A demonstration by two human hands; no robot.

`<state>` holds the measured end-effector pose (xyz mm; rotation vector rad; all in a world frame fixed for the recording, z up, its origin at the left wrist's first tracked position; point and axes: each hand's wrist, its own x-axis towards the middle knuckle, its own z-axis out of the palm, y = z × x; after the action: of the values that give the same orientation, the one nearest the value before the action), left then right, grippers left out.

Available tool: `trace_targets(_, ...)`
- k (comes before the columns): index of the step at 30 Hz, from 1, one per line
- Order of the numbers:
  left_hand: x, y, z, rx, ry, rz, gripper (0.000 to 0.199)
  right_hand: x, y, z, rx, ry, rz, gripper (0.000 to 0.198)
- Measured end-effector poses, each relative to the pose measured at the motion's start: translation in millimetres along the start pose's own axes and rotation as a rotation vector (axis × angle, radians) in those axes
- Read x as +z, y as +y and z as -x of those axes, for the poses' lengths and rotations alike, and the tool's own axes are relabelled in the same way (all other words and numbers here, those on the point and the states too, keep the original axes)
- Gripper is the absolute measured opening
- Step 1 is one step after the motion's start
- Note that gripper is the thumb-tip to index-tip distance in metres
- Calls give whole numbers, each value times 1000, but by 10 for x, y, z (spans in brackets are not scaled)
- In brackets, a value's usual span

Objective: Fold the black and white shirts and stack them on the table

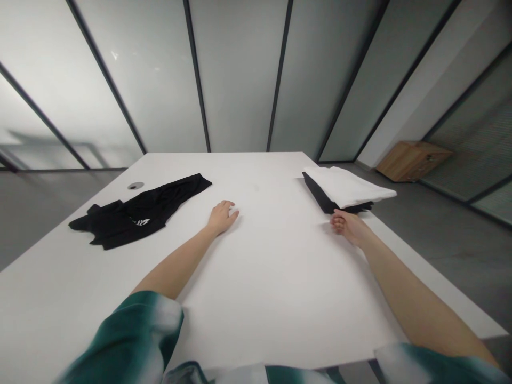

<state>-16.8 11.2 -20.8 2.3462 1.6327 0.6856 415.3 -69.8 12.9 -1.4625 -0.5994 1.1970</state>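
A black garment (140, 210) with a small white print lies loosely on the left of the white table. My left hand (222, 217) rests near the table's middle, to the right of this garment, palm down with fingers apart and nothing in it. On the right, a folded white cloth (348, 185) lies over folded black cloth (318, 194), forming a stack. My right hand (348, 225) is closed at the stack's near edge, thumb on top and fingers curled. The hand hides exactly which layers it pinches.
The white table (260, 298) extends away from me, its right edge close beside the stack. A round grommet (135, 185) is set in the tabletop behind the black garment. Frosted glass panels (240, 74) stand behind the table. A wooden cabinet (412, 160) stands on the floor at right.
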Motion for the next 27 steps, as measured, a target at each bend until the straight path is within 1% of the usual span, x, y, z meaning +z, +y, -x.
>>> trace_targets(2,-2,4,-8,-22,-10,-14,39,95,59,79,-24,-74,96,16)
trace_targets(4,-15,0,-17,-38,-14,-26,40,241,65,93,-99,-81,199,17)
trace_targets(7,-64,-15,-26,-81,-40,-68,43,528,51,0,-230,-80,378,19)
trace_targets(9,-111,-30,-27,-122,-69,-122,46,741,57,-113,-293,-112,511,19)
trace_targets(13,-188,-64,-23,-169,-96,-217,46,1182,105,-324,-483,-172,938,14)
trace_targets(15,-207,-82,-21,-170,-104,-245,47,1387,151,-372,-588,-164,1147,14)
trace_targets(17,-218,-101,-19,-163,-111,-265,49,1548,215,-376,-686,-121,1295,19)
trace_targets(20,-235,-129,-17,-144,-128,-278,50,1653,321,-346,-772,-56,1416,26)
trace_targets(22,-247,-146,-21,-153,-134,-280,51,1633,375,-339,-790,-72,1430,27)
trace_targets(24,-260,-164,-35,-204,-124,-288,54,1576,404,-354,-799,-126,1411,28)
trace_targets(27,-302,-225,-65,-332,-103,-314,62,1501,408,-397,-801,-180,1379,28)
